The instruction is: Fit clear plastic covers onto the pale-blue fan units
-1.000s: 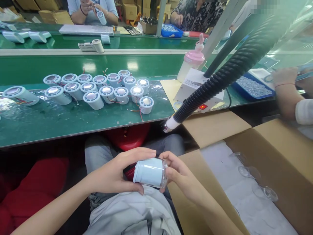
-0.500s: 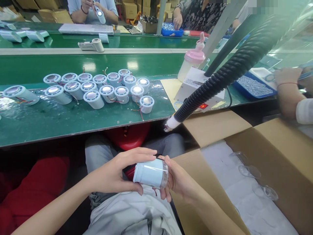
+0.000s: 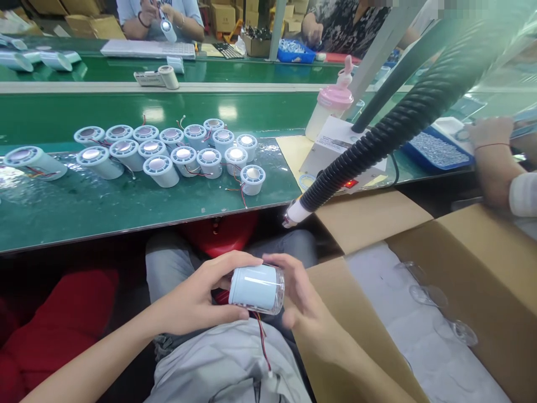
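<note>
Above my lap, my left hand [image 3: 210, 294] grips a light-blue cylindrical housing [image 3: 254, 286], thumb below and fingers over the top. A clear plastic cover [image 3: 280, 290] shows around its right end. Thin red and dark wires [image 3: 263, 341] hang below it, ending in a small white connector. My right hand [image 3: 302, 294] is curved around the clear end, slightly blurred. Its fingertips are at the top edge, while its thumb stands apart from the cover. Several similar blue housings [image 3: 161, 170] stand on the green bench, some with wires trailing out.
A black corrugated hose [image 3: 356, 151] slants down over the bench edge, beside a grey box with a red-lit switch [image 3: 350, 183]. An open carton [image 3: 474, 268] at right holds clear plastic pieces [image 3: 428, 294]. A pink-topped bottle [image 3: 331, 106] and a co-worker's hand [image 3: 490, 134] are beyond.
My right hand has loosened from the clear end, its thumb moving away. The housing has shifted slightly up and left, and its wires now hang in plain view.
</note>
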`<state>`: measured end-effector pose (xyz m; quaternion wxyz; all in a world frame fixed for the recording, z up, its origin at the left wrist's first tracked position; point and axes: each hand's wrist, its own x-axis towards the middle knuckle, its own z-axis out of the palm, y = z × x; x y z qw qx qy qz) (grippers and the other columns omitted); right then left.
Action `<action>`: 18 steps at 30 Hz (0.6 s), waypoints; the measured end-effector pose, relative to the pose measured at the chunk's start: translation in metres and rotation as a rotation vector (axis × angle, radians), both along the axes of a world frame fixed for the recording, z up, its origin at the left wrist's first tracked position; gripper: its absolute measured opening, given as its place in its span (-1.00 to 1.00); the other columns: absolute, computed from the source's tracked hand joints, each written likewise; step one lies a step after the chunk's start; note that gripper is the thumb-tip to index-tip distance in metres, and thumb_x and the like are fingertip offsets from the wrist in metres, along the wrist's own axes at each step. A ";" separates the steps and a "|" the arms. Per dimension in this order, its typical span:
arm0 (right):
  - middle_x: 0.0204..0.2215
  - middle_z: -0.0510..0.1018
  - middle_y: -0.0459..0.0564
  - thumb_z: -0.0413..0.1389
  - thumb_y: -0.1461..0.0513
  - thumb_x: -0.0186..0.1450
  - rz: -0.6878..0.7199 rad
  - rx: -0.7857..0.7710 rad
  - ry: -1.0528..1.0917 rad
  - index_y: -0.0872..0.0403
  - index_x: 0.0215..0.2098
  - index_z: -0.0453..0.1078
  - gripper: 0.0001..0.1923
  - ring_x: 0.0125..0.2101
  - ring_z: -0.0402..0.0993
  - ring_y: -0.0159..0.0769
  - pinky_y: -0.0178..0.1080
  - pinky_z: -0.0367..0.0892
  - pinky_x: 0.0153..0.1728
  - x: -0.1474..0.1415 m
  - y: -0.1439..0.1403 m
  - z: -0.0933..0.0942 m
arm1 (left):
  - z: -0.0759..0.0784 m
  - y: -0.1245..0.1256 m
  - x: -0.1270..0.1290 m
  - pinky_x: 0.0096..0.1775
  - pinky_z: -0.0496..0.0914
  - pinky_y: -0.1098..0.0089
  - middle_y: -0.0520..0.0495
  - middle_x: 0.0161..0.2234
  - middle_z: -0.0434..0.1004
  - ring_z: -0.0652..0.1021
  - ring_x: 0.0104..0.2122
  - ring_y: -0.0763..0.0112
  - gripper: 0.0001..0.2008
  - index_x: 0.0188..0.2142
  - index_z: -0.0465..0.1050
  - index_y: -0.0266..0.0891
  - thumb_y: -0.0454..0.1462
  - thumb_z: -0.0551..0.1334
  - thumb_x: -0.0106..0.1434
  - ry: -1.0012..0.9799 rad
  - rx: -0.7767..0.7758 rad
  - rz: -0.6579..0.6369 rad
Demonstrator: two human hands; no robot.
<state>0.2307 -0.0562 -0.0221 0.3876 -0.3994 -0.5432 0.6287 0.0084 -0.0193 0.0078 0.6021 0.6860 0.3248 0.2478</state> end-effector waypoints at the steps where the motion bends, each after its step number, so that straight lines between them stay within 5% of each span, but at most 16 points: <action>1: 0.15 0.28 0.12 0.21 0.01 0.18 -0.027 0.224 -0.095 -0.09 0.20 0.06 -0.31 0.06 0.34 -0.11 -0.06 0.35 0.01 0.003 -0.001 0.000 | 0.000 0.000 0.001 -0.09 0.47 0.31 -0.18 0.08 0.34 0.47 -0.01 0.16 -0.44 0.14 0.24 -0.10 -0.27 0.33 0.15 0.000 -0.058 0.011; 4: 0.23 0.21 -0.03 0.18 0.33 0.24 0.021 0.557 -0.260 -0.25 0.15 0.17 -0.40 0.19 0.17 -0.14 -0.02 0.18 0.15 0.009 -0.002 0.000 | -0.002 0.001 0.001 -0.12 0.49 0.28 -0.18 0.08 0.35 0.51 -0.06 0.15 -0.38 0.17 0.23 -0.07 -0.20 0.35 0.13 0.008 -0.141 0.012; 10: -0.10 0.53 -0.01 0.22 0.12 0.21 0.009 -0.140 0.099 -0.15 0.11 0.26 -0.49 -0.16 0.50 -0.21 -0.19 0.46 -0.19 0.008 -0.003 -0.002 | -0.007 0.004 -0.001 0.10 0.33 0.12 -0.18 0.24 0.18 0.31 0.16 0.03 -0.25 0.23 0.14 0.01 -0.28 0.38 0.09 0.037 -0.009 -0.085; 18: -0.21 0.56 -0.09 0.28 0.22 0.12 0.004 -0.087 -0.079 -0.10 -0.02 0.44 -0.57 -0.42 0.48 -0.37 -0.27 0.46 -0.30 0.009 0.002 0.001 | -0.019 0.001 0.008 0.02 0.38 0.16 -0.13 0.16 0.29 0.47 0.01 0.17 -0.26 0.23 0.14 0.06 -0.34 0.37 0.10 -0.153 -0.435 -0.091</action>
